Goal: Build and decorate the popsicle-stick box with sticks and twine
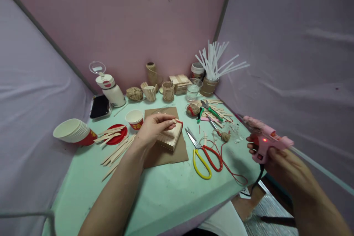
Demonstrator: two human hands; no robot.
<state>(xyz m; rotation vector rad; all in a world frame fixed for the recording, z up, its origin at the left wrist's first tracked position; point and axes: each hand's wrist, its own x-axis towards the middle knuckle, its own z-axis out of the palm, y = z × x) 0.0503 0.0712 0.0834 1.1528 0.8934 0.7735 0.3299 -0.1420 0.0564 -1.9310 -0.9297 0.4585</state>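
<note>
The cardboard sheet (166, 156) lies at the middle of the table (166, 195). On it sits the block of sticks (173, 138), with the left hand (153, 127) on top, fingers closed on its far edge. Behind the sheet's left corner stands a paper cup (134, 118). Left of the sheet lie a plate (118, 134) and loose sticks (117, 153), and farther left a stack of cups (73, 131) on its side. Just right of the sheet lie the scissors (203, 153), with the cutters (208, 110) behind them. Well behind the sheet, along the wall, stand a bottle (110, 88), a ball of twine (134, 94), a glass (193, 91) and a jar of rods (208, 85). Far right of the sheet, past the table edge, the right hand (287, 169) grips a glue gun (265, 142).
</note>
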